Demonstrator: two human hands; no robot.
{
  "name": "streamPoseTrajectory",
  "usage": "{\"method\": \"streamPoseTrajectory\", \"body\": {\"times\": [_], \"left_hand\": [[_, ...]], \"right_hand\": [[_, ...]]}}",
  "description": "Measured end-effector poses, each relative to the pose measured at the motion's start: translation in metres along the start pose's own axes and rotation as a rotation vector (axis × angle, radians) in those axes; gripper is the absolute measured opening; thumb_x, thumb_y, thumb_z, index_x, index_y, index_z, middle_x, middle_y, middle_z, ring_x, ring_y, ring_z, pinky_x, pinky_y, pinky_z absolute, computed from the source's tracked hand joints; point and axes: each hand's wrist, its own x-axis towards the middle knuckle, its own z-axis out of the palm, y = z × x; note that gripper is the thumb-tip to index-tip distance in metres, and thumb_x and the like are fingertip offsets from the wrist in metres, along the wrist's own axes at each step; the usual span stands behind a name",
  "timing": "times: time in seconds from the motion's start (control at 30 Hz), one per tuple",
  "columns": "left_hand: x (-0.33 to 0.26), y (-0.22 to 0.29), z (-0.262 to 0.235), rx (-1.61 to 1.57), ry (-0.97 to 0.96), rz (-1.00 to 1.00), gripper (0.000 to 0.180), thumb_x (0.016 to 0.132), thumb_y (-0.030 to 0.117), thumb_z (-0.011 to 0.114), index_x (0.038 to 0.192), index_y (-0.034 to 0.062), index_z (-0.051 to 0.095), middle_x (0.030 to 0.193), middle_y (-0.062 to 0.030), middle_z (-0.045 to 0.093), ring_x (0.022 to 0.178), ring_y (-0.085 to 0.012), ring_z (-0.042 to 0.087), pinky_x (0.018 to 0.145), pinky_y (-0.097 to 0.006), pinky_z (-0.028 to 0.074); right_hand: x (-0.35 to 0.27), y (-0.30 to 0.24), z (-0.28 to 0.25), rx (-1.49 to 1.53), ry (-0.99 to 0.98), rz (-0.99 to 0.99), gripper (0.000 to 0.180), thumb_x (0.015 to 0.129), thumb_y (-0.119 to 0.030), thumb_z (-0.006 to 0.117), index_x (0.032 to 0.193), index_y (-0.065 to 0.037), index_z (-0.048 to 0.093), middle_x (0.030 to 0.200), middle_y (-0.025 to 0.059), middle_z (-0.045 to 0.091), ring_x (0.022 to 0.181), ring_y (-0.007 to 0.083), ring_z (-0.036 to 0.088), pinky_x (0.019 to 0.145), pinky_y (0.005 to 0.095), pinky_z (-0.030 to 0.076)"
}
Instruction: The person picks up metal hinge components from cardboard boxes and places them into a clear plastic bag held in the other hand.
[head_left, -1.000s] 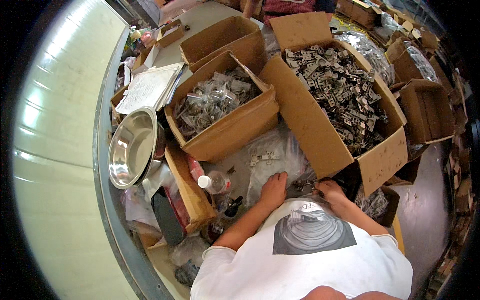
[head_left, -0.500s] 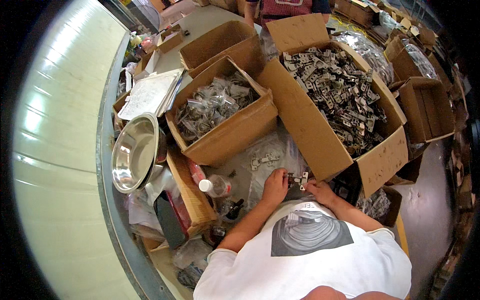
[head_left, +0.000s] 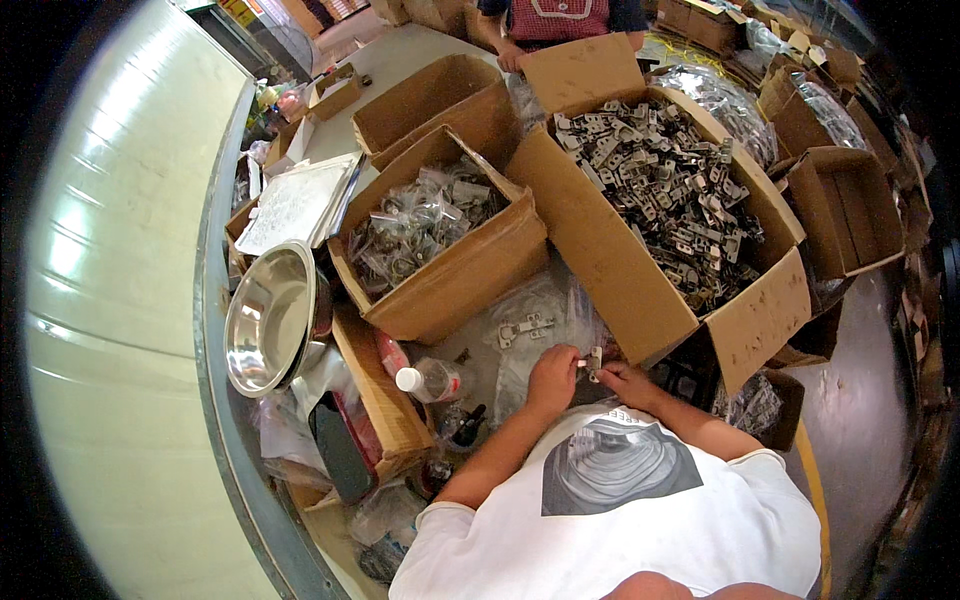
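Note:
A metal cabinet hinge (head_left: 596,360) is held in front of my shirt, its cup plate now nearly upright. My left hand (head_left: 554,378) pinches its left end with closed fingers. From the other side, my right hand (head_left: 630,384) grips the lower part of the plate between thumb and fingers. Just beyond my left hand, more hinge parts (head_left: 526,329) lie on a clear plastic bag (head_left: 508,368). A large open carton (head_left: 610,265) beyond my right hand is heaped with loose metal hinges (head_left: 670,190).
Left of it, a carton (head_left: 470,270) holds small clear bags of parts. A capped bottle (head_left: 432,380), steel bowls (head_left: 268,320), papers (head_left: 300,205) and a dark phone-like slab (head_left: 338,450) sit at left. Across the table stands a person in a red checked apron (head_left: 560,22).
The hinge has turned in my fingers, so its plate shows narrower and more upright. My right hand has shifted slightly left. The person across now shows a hand near the cartons.

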Motion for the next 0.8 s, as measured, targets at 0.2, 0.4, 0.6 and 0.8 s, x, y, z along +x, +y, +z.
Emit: {"method": "streamPoseTrajectory", "body": {"times": [0.2,0.4,0.6,0.8], "left_hand": [[-0.004,0.009,0.013,-0.051,0.042,-0.055,0.018,0.081,0.001,0.051,0.098,0.0016,0.053,0.098,-0.0203,0.055,0.093,-0.0418,0.053,0.079,-0.047,0.044],[0.000,0.011,0.012,-0.117,0.042,-0.046,0.022,0.082,0.001,0.051,0.103,0.0024,0.052,0.103,-0.0192,0.058,0.097,-0.0396,0.055,0.082,-0.046,0.044],[-0.011,-0.001,0.011,-0.211,0.042,0.073,0.019,0.082,0.000,0.050,0.100,0.0020,0.054,0.099,-0.0177,0.060,0.093,-0.0370,0.057,0.081,-0.042,0.045],[-0.019,-0.008,0.006,-0.254,-0.022,0.039,0.013,0.080,-0.002,0.051,0.091,0.0012,0.058,0.097,-0.0162,0.060,0.092,-0.0356,0.058,0.081,-0.039,0.046]], "right_hand": [[0.023,-0.019,-0.001,0.224,-0.065,0.253,0.035,0.091,-0.031,0.052,0.101,0.001,0.061,0.093,0.0137,0.061,0.086,0.0244,0.056,0.080,0.0368,0.044],[0.038,-0.003,0.031,-0.204,0.128,-0.342,0.029,0.073,-0.009,0.059,0.101,0.000,0.060,0.107,0.0262,0.054,0.108,0.0398,0.044,0.089,0.0478,0.038],[0.046,-0.013,0.018,-0.275,0.151,-0.104,0.023,0.069,-0.009,0.067,0.088,0.000,0.058,0.095,0.0242,0.054,0.092,0.0410,0.049,0.081,0.0440,0.040],[0.038,-0.023,0.024,-0.243,0.451,-0.294,0.032,0.060,-0.008,0.075,0.076,-0.001,0.048,0.091,0.0217,0.049,0.089,0.0379,0.049,0.077,0.0427,0.040]]}}
